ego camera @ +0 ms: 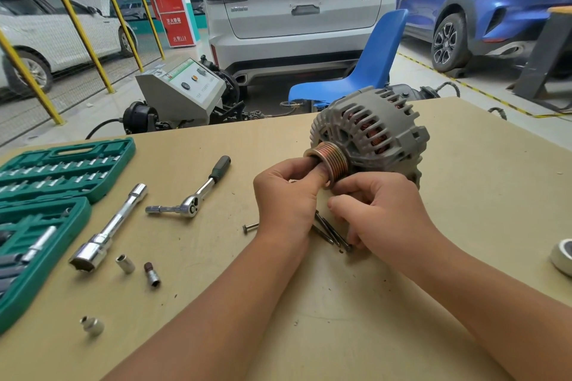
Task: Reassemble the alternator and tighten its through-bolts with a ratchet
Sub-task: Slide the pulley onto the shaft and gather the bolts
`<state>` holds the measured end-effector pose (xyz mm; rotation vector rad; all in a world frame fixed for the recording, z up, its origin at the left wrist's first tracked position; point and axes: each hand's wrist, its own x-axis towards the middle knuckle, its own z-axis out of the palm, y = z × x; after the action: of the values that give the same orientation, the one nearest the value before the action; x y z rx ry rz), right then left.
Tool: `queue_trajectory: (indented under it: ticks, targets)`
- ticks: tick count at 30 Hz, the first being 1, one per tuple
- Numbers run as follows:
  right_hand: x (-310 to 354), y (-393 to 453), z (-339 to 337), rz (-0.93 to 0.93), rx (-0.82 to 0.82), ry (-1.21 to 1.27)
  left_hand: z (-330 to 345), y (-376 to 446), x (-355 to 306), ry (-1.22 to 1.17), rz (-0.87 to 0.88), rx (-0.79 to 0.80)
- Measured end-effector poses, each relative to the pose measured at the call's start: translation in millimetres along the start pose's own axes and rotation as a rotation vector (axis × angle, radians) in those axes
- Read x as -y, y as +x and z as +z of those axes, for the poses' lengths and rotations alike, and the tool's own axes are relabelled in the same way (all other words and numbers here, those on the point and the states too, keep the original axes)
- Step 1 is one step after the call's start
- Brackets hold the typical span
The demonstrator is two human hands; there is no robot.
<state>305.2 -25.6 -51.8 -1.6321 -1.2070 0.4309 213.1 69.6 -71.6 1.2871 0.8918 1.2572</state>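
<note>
The grey alternator [374, 130] lies on the tan table [464, 195], its ribbed brass-coloured pulley [332, 159] facing me. My left hand [286, 195] grips the pulley's front, thumb pressed against its face. My right hand [383, 210] curls its fingers round the pulley's lower right side. Several dark through-bolts [328, 230] lie on the table under my hands, and one more bolt [250, 227] lies left of my left wrist. The ratchet [192, 202], with a dark handle and a short extension, lies to the left, untouched.
An open green socket case [58, 170] fills the left edge. A chrome T-wrench [108, 229] and three loose sockets [125, 263] lie beside it. A tape roll [561, 257] sits at the right edge. Beyond the table stand a blue chair [374, 65], a test machine [182, 90] and parked cars.
</note>
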Motion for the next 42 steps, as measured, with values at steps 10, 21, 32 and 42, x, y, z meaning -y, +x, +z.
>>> queue_trajectory:
  ticks: [10,21,32,42]
  targets:
    - [0,0,-1,0.025,-0.007,0.041,-5,-2,4,0.064,0.05,-0.001]
    - [1,0,1,0.027,-0.017,0.027,-1,1,-2,0.044,-0.095,-0.002]
    - [2,0,0,0.027,-0.02,0.007,-7,0,-5,0.285,0.139,0.033]
    - [1,1,0,-0.024,-0.008,-0.04,-3,-1,-9,0.363,0.122,0.019]
